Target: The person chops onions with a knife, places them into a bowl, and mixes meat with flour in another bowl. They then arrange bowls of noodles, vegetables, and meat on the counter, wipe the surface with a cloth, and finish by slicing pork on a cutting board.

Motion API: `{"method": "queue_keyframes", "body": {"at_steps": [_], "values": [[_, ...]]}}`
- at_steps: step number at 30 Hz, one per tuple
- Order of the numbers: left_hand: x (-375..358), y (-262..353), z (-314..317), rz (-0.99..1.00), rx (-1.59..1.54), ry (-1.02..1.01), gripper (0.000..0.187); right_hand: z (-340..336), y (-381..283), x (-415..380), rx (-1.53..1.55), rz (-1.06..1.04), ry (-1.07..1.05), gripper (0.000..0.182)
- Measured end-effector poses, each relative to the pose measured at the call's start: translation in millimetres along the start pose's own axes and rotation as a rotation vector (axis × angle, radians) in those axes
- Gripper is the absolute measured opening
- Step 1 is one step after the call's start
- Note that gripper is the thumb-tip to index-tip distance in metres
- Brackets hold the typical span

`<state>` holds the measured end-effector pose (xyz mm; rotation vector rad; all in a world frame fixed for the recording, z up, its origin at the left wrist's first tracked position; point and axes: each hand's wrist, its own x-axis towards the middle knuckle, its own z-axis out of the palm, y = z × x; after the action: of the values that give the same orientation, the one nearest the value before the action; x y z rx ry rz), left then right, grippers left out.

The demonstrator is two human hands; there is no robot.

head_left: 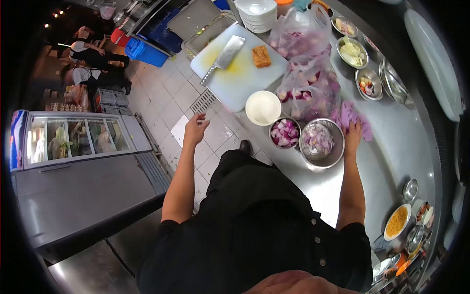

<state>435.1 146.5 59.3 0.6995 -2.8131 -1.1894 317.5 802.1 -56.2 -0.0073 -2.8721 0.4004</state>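
My right hand rests on a purple cloth on the steel counter, its fingers bent over the cloth's edge. Beside it stands a steel bowl with peeled onions inside. A smaller bowl of cut purple onion and an empty white bowl are to the left. My left hand hangs in the air over the floor, fingers apart, holding nothing. Farther forward, a cleaver and a brown fried block lie on the white cutting board.
Plastic bags of onions sit beyond the bowls. Stacked white plates stand at the back. Small ingredient bowls line the counter's right side. A glass-topped fridge is at left, with two people behind.
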Motion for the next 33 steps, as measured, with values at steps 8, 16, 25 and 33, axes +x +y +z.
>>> {"method": "queue_keyframes", "body": {"at_steps": [8, 16, 25, 33], "values": [[175.7, 29.3, -0.9, 0.301, 0.375, 0.159, 0.053, -56.2, -4.8, -68.4, 0.168, -0.010, -0.261, 0.046], [316.4, 25.8, -26.9, 0.280, 0.383, -0.235, 0.033, -176.6, -84.0, -84.8, -0.047, 0.613, -0.121, 0.058], [469.4, 73.9, -181.2, 0.453, 0.548, -0.157, 0.020, -114.7, -383.4, -78.9, 0.313, 0.690, 0.176, 0.036], [542.2, 71.9, -153.4, 0.818, 0.681, -0.181, 0.016, -97.8, -537.9, -109.9, 0.221, 0.952, 0.072, 0.036]]}}
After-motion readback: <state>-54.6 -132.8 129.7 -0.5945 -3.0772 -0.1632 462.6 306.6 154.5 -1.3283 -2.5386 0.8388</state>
